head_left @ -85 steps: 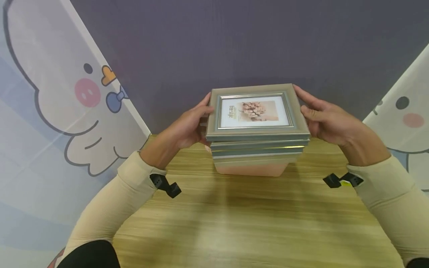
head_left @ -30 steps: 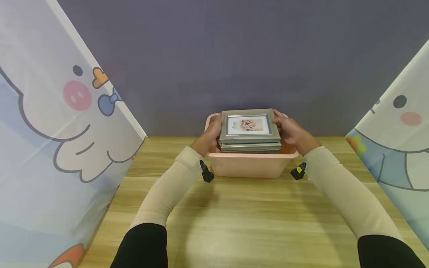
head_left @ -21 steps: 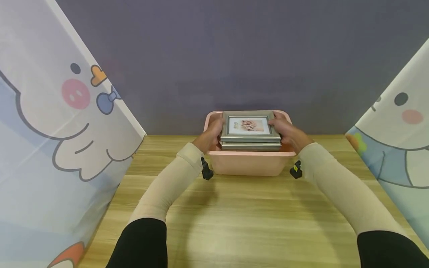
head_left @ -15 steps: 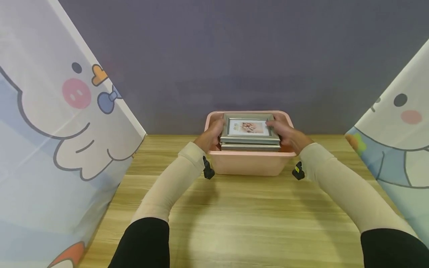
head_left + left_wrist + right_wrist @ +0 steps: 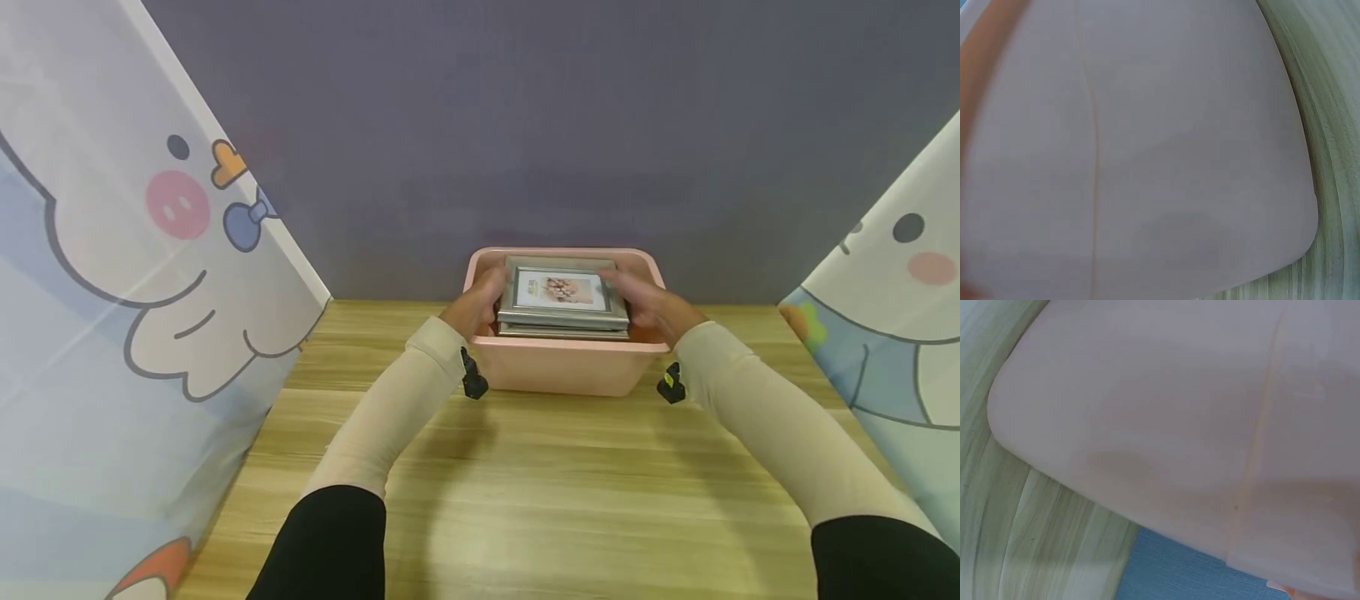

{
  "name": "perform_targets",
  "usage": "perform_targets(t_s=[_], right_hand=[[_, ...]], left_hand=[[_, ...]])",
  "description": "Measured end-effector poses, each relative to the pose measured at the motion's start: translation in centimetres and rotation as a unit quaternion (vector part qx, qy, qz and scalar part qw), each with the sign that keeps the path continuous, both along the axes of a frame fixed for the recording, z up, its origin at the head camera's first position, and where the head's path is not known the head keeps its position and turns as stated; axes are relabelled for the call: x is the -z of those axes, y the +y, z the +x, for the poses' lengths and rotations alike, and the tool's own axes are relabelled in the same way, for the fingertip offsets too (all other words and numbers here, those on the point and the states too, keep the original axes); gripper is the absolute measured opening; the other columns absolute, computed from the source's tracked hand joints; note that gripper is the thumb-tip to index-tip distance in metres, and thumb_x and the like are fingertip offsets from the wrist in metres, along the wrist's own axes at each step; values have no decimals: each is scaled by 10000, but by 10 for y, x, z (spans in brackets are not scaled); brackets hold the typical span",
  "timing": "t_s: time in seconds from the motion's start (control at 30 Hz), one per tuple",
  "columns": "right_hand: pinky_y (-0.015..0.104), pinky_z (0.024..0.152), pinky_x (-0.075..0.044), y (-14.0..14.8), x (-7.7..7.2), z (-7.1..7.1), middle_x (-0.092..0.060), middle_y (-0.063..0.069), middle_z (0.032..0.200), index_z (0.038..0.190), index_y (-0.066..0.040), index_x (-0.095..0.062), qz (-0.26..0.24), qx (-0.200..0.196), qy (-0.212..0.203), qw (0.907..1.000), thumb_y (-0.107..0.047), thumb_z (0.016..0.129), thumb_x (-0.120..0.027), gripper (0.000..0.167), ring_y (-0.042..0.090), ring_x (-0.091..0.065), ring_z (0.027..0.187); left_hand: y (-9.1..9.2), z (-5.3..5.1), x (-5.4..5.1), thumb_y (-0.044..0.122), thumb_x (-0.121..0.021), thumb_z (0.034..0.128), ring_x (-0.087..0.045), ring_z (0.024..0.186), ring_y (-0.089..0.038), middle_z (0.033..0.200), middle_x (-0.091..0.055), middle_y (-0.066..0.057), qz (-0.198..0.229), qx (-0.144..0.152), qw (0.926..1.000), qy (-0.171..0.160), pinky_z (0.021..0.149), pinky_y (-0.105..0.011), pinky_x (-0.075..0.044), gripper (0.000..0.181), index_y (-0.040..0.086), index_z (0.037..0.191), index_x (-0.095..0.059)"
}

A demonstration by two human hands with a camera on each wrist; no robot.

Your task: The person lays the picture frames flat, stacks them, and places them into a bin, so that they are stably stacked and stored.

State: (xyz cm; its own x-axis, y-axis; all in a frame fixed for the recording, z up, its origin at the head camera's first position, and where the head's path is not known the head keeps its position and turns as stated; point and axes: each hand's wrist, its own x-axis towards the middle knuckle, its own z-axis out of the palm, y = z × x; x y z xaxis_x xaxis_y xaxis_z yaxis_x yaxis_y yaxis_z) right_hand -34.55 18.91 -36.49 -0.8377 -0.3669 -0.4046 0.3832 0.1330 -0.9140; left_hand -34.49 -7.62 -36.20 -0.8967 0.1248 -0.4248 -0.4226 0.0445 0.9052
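Observation:
A stack of silver picture frames [image 5: 562, 317] lies inside a pink plastic bin [image 5: 558, 367] against the back wall. The top one holds a print of a flower bouquet. On the stack's left side, my left hand [image 5: 480, 302] reaches over the bin's rim and grips the frames; its fingertips are hidden. My right hand [image 5: 648, 302] grips the right side, its thumb over the top frame's edge. In the left wrist view, the bin's outer wall [image 5: 1197, 156] fills most of the picture. The right wrist view also shows mainly the bin's wall [image 5: 1135, 425].
The bin stands at the back of a wood-grain table [image 5: 555, 475]. Behind it rises a dark grey wall [image 5: 480, 125]. Panels with cartoon prints, a left panel [image 5: 90, 350] and a right panel [image 5: 892, 333], flank the table.
Both hands have lowered the frame stack from above the bin down into it. Over the last second, the stack has sunk a little further below the rim.

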Motion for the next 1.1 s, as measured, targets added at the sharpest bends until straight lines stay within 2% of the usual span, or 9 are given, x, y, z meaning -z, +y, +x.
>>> perform_targets(t_s=[0.1,0.17,0.23,0.37,0.47,0.73,0.9,0.97,1.1], right_hand=[[491,1111,-458,0,0,-1,-480,118,1386,1543,-122,-165,235,-116,-208,9994,-514,1060,-335,646,245,-530,1279],[648,1187,-291,0,-2,0,-261,207,1586,1621,-112,-19,324,-225,-422,9983,-570,1045,-313,792,365,-314,1465],[743,1184,-159,0,-3,1,-45,231,1680,1631,-100,89,440,-492,-487,9966,-609,1040,-255,853,423,-117,1546],[759,1176,-130,0,-4,0,70,255,1693,1623,-88,137,699,-922,-434,9923,-632,1035,-176,860,480,-20,1559],[748,1187,-98,0,-5,0,98,276,1683,1609,-100,188,859,-1120,-334,9894,-627,1036,-153,851,500,22,1553],[668,1229,-152,-1,-4,-1,91,245,1690,1617,-114,172,900,-696,-95,9935,-615,1032,-261,884,492,-55,1550],[631,1250,-132,1,1,-5,115,236,1693,1621,-98,152,1126,-715,92,9910,-656,1016,-302,940,502,-50,1551],[636,1248,-137,5,8,-14,102,223,1698,1631,-130,131,1204,-756,115,9898,-708,989,-323,976,500,-60,1551],[641,1251,-109,8,12,-20,78,196,1709,1644,-173,80,1204,-888,264,9884,-731,973,-354,975,473,-42,1561]], left_hand=[[1,-1,0,381,-279,1091,-549,976,-220,1123,-537,-80,-68,-3,9999,-157,1017,-463,-474,386,84,1161,-516],[1,-1,-2,445,-255,1091,-546,1109,-258,1279,-528,-111,-93,72,9994,-323,1111,-538,-412,479,91,1317,-486],[2,-1,-2,478,-234,1082,-509,1232,-303,1403,-486,-147,-111,158,9983,-553,1165,-606,-334,558,84,1425,-430],[2,-2,-2,554,-201,1056,-393,1410,-374,1533,-386,-206,-186,319,9944,-986,1211,-659,-218,695,51,1520,-325],[2,-2,-2,580,-220,1051,-309,1476,-404,1589,-312,-219,-233,334,9934,-1074,1216,-684,-170,733,70,1576,-241],[-1,5,-4,550,-268,1058,-339,1452,-444,1597,-341,-166,-847,230,9941,-633,1104,-751,-305,655,117,1545,-332],[-3,7,-1,534,-286,1060,-287,1481,-455,1618,-331,-108,-868,180,9946,-544,1107,-773,-268,627,123,1523,-380],[-3,8,-1,534,-290,1059,-280,1490,-444,1621,-335,-95,-870,166,9947,-518,1111,-781,-250,623,126,1518,-393],[-1,10,-2,515,-293,1065,-387,1442,-382,1558,-423,-109,-870,164,9956,-294,1135,-690,-318,603,108,1485,-442]])
